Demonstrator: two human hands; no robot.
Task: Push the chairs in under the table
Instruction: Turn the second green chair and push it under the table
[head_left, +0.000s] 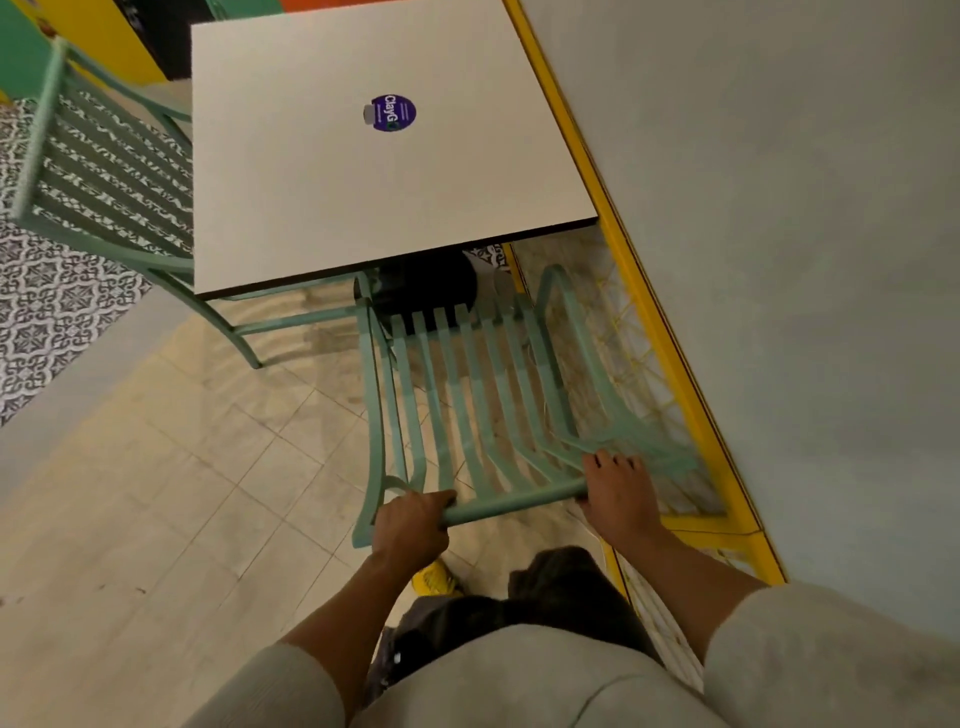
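Observation:
A mint-green slatted metal chair (467, 395) stands just in front of me, its seat facing the white square table (322, 171). The front of the seat lies just under the table's near edge. My left hand (410, 525) is closed around the left part of the backrest's top rail. Further right on the same rail, my right hand (618, 493) grips near the corner. A second green chair (109, 156) stands at the table's left side, its seat partly under the tabletop.
A grey wall (779, 260) with a yellow frame (649, 322) runs close along the right of the table and chair. The table's black base (426, 286) sits beneath it. Beige floor tiles (182, 493) spread to the left; patterned tiles (47, 312) lie beyond.

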